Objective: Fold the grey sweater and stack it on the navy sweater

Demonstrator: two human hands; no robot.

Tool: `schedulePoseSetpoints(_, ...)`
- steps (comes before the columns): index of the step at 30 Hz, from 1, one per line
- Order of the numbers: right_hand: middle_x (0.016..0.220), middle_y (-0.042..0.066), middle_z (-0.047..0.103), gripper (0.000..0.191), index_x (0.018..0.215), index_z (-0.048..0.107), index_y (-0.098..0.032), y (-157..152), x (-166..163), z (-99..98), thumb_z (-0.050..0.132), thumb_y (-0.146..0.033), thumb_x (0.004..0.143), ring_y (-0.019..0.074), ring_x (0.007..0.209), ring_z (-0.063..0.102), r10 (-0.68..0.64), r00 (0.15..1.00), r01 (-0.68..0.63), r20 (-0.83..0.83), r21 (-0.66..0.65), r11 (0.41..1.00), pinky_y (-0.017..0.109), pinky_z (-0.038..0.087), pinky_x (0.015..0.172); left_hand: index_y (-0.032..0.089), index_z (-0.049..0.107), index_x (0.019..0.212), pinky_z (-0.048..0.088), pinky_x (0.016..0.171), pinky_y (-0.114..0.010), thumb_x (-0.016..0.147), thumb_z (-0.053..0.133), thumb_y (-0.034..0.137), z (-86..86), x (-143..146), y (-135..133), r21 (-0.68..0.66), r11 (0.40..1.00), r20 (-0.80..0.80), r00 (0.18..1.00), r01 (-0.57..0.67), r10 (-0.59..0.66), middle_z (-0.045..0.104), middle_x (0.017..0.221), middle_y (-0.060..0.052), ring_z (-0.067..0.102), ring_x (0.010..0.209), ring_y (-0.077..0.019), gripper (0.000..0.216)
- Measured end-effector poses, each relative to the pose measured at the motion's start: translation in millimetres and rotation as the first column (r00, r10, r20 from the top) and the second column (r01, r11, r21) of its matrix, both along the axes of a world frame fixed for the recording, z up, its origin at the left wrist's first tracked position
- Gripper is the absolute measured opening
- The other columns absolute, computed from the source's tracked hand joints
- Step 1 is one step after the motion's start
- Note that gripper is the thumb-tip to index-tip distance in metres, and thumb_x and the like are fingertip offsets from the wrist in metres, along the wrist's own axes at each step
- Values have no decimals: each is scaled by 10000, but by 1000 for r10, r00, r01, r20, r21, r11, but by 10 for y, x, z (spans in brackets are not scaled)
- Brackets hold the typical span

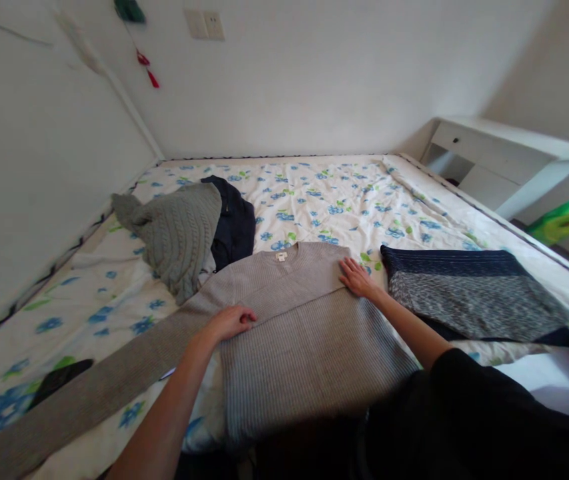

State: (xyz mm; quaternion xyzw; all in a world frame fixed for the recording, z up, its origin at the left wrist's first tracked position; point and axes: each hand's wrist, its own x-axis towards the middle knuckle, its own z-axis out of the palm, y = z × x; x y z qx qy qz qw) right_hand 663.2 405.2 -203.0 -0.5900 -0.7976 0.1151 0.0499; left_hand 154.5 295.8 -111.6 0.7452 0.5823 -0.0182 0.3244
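Note:
A light grey-beige ribbed sweater (309,353) lies spread in front of me, its neck label facing up. One sleeve is folded across the chest, while the other sleeve (114,370) stretches out to the lower left. My right hand (358,277) rests flat on the folded sleeve near the shoulder, fingers spread. At the other end of that fold is my left hand (230,323), its fingers curled in at the lower edge of the sleeve; the fingertips are partly hidden.
A grey cable-knit sweater (182,227) and a dark navy garment (234,223) lie heaped at the left. To the right is a folded navy and grey knit (474,293). A dark flat object (59,381) lies on the floral sheet (304,183). A white desk (499,153) stands beyond the bed's right edge.

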Motion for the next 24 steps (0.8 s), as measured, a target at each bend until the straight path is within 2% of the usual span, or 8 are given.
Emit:
schedulePoseSetpoints(4, 1977, 97, 113, 806, 1919, 152, -224, -362, 55, -123, 256, -599, 1213, 344, 1839, 119, -36, 998, 44, 57, -143, 989, 618, 198, 1463, 219, 856, 1183, 529, 919, -332, 771, 728, 336, -11, 29, -16, -62, 998, -17, 1000, 8, -9, 830, 1031, -57, 752, 983, -267, 447)
schedulePoseSetpoints(10, 1980, 122, 42, 836, 1919, 120, -196, -692, 5, 22, 285, -595, 1203, 380, 1839, 86, -138, 985, 158, 108, -206, 966, 655, 222, 1442, 216, 839, 1248, 586, 1079, -408, 776, 744, 535, 209, -42, -254, -70, 996, 87, 994, -60, 66, 861, 1255, -118, 764, 1181, -330, 578)
schedulePoseSetpoints(13, 1976, 149, 93, 841, 1912, 179, -222, -884, 4, 83, 394, -566, 1176, 426, 1826, 134, -126, 988, 143, 84, -247, 958, 694, 300, 1397, 227, 831, 1271, 581, 1167, -458, 806, 742, 665, 427, -318, -565, -13, 985, 181, 968, -175, 174, 854, 1369, -140, 753, 1297, -362, 645)
schedulePoseSetpoints(15, 1957, 178, 196, 839, 1892, 267, -228, -1004, 6, 100, 495, -523, 1140, 438, 1805, 218, -110, 993, 115, 34, -232, 966, 679, 346, 1376, 222, 815, 1277, 593, 1170, -484, 818, 720, 711, 541, -611, -871, 45, 942, 233, 920, -333, 314, 853, 1369, -148, 761, 1312, -381, 677)
schedulePoseSetpoints(18, 1868, 225, 411, 819, 1827, 419, -207, -1163, -34, 99, 615, -460, 1073, 433, 1745, 368, -77, 996, 69, -42, -172, 983, 635, 359, 1374, 212, 785, 1239, 609, 1172, -528, 810, 679, 682, 574, -1144, -1531, 158, 750, 347, 747, -643, 567, 844, 1355, -167, 782, 1293, -398, 645)
schedulePoseSetpoints(21, 1749, 224, 572, 792, 1751, 536, -213, -1303, -125, 88, 693, -466, 1017, 437, 1664, 493, -47, 996, 34, -82, -152, 988, 608, 360, 1375, 233, 749, 1174, 651, 1128, -546, 780, 665, 571, 444, -1631, -2382, 182, 402, 449, 440, -897, 778, 837, 1270, -155, 821, 1188, -386, 526)
schedulePoseSetpoints(23, 1702, 216, 618, 789, 1715, 582, -230, -1384, -186, 88, 732, -494, 987, 443, 1613, 549, -30, 993, 14, -112, -139, 990, 590, 376, 1367, 250, 722, 1157, 695, 1048, -534, 780, 677, 516, 330, -1866, -2925, 81, 184, 484, 199, -980, 852, 831, 1124, -118, 844, 1071, -365, 464)
schedulePoseSetpoints(24, 1690, 215, 629, 792, 1704, 594, -234, -1419, -213, 93, 745, -506, 976, 445, 1595, 566, -20, 992, 3, -126, -132, 991, 584, 383, 1364, 259, 713, 1164, 709, 1015, -517, 780, 694, 493, 285, -1954, -3150, -12, 110, 498, 90, -994, 862, 826, 1063, -98, 851, 1030, -350, 450)
